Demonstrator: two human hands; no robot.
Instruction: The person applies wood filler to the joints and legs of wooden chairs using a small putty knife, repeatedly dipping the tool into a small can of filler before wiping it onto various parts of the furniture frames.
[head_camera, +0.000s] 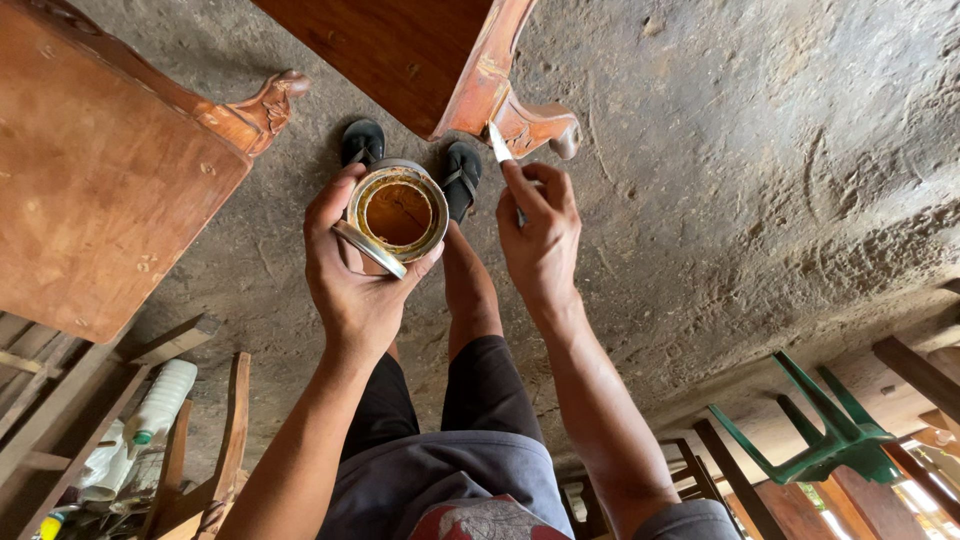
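The left hand (355, 275) is wrapped around an open round tin (398, 212), with its loose metal lid (368, 248) pinched against the tin's near side, while the right hand (540, 235) is closed in a pinch on a thin white-tipped tool (499, 142), just right of the tin. The tin's inside and rim are smeared with orange-brown paste. Beyond the hands, sandalled feet (462, 175) stand on bare concrete floor (760, 150), hemmed between a carved wooden table leg (515, 105) ahead and another brown furniture panel (100, 170) left, with open floor right.
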